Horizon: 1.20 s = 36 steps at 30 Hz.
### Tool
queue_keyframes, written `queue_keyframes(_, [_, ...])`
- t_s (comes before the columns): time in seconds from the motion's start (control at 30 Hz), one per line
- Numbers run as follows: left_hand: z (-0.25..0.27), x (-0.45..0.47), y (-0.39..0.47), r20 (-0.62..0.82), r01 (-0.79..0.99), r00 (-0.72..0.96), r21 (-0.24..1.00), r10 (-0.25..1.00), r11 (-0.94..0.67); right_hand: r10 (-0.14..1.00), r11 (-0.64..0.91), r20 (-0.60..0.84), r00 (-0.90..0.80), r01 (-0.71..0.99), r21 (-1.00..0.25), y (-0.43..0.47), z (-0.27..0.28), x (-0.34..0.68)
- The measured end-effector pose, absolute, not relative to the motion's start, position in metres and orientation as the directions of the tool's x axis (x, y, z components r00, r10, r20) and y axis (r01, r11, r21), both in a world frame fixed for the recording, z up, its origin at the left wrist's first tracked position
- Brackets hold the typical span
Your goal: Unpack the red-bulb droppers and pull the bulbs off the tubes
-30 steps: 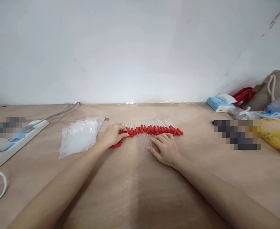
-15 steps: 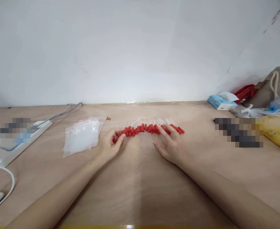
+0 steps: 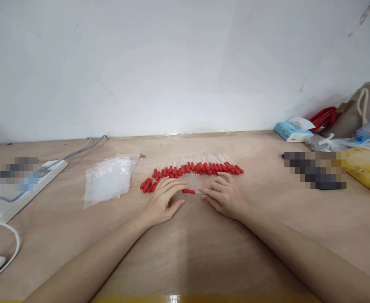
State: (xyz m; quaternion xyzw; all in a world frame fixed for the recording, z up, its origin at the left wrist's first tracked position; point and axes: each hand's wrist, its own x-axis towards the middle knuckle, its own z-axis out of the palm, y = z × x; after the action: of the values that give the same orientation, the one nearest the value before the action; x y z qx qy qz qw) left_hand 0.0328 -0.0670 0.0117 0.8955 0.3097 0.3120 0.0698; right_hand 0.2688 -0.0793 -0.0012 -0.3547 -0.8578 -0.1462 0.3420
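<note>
A long row of glass droppers with red rubber bulbs (image 3: 200,168) lies across the tabletop, their thin tubes pointing to the wall. Several bare glass tubes (image 3: 191,181) lie side by side in front of the row's middle. My right hand (image 3: 224,195) pinches the glass end of a single dropper (image 3: 188,191), held sideways with its red bulb toward the left. My left hand (image 3: 166,202) is open, thumb apart from the fingers, its fingertips close to that bulb. Loose red bulbs (image 3: 146,184) lie just beyond the left hand, partly covered by it.
Clear zip bags (image 3: 107,181) are stacked at the left. Farther left are a white power strip (image 3: 50,174) and cables. On the right stand a blue tissue pack (image 3: 292,129), a yellow package (image 3: 368,170) and a blurred dark object (image 3: 314,170). A wall closes off the back.
My left hand has left the red bulbs and come right and nearer me. My right hand has drawn back slightly from the row, and a sideways dropper now shows in its fingers.
</note>
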Motion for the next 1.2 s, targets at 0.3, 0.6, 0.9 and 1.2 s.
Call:
queue_keyframes(0.3, [0.011, 0.042, -0.065, 0.514, 0.557, 0.649, 0.18, 0.561, -0.811, 0.473, 0.731, 0.679, -0.562, 0.681, 0.054, -0.083, 0.0, 0.264])
queue_keyframes(0.6, [0.015, 0.043, -0.073, 0.508, 0.556, 0.669, 0.141, 0.542, -0.819, 0.429, 0.729, 0.703, -0.567, 0.677, 0.102, -0.09, 0.004, 0.265])
queue_keyframes(0.9, [0.013, 0.044, -0.076, 0.54, 0.543, 0.669, 0.113, 0.51, -0.832, 0.346, 0.743, 0.757, -0.554, 0.654, 0.139, -0.09, -0.003, 0.266])
queue_keyframes(1.2, [0.013, 0.042, -0.076, 0.557, 0.51, 0.664, 0.15, 0.498, -0.847, 0.311, 0.737, 0.789, -0.53, 0.658, 0.152, -0.092, -0.003, 0.268])
